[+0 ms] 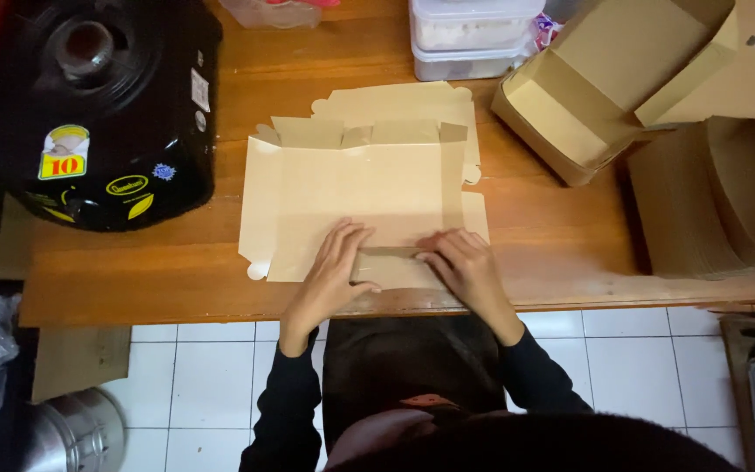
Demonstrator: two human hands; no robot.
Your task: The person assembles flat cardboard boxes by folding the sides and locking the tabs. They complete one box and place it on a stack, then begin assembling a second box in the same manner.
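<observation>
Both hands, left hand [329, 275] and right hand [465, 262], press flat on the unfolded cardboard box blank [360, 188] on the counter [552, 236], grip open, fingers folding its near flap.

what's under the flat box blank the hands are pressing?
Under the box blank, a second flat blank shows past its far edge, lying on the wooden table. How many more blanks are stacked beneath is hidden.

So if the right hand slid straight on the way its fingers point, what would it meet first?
The right hand points left along the near flap of the flat box, so it would probably meet the left hand's fingertips first.
</observation>
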